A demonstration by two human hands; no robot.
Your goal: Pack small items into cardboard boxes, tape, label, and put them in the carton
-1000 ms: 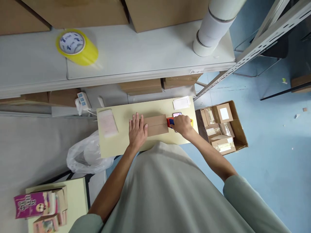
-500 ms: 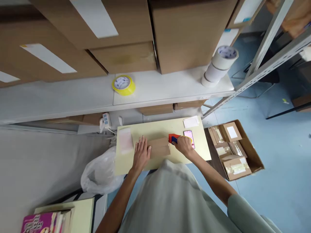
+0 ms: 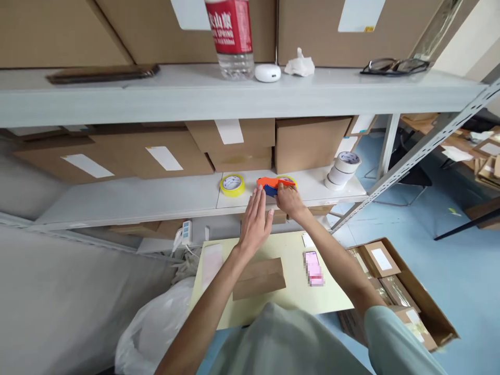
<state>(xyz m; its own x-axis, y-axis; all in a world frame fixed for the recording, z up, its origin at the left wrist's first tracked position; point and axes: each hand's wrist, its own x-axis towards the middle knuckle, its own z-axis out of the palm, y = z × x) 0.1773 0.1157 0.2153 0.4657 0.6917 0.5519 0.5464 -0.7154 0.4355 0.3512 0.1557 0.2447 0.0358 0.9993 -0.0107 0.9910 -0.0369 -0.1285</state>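
Note:
My right hand [image 3: 288, 199] is closed around an orange and blue tape dispenser [image 3: 269, 185] with a yellow roll, held up at the level of the middle shelf [image 3: 156, 200]. My left hand [image 3: 255, 219] is raised beside it, fingers stretched out and together, holding nothing. Below both hands a flat brown cardboard box [image 3: 260, 278] lies on the pale yellow table [image 3: 289, 250]. A phone with a pink screen [image 3: 313, 268] lies to the right of the box.
A yellow tape roll [image 3: 232, 185] and stacked white tape rolls [image 3: 342, 170] sit on the middle shelf among cardboard boxes. The top shelf holds a water bottle [image 3: 232, 36] and glasses [image 3: 394, 65]. An open carton of small boxes [image 3: 406, 291] stands on the floor at right. A white plastic bag [image 3: 156, 328] lies at left.
Both hands rose off the table to the shelf: the right carried the tape dispenser up, the left let go of the flat box. The camera tilted up, showing the top shelf.

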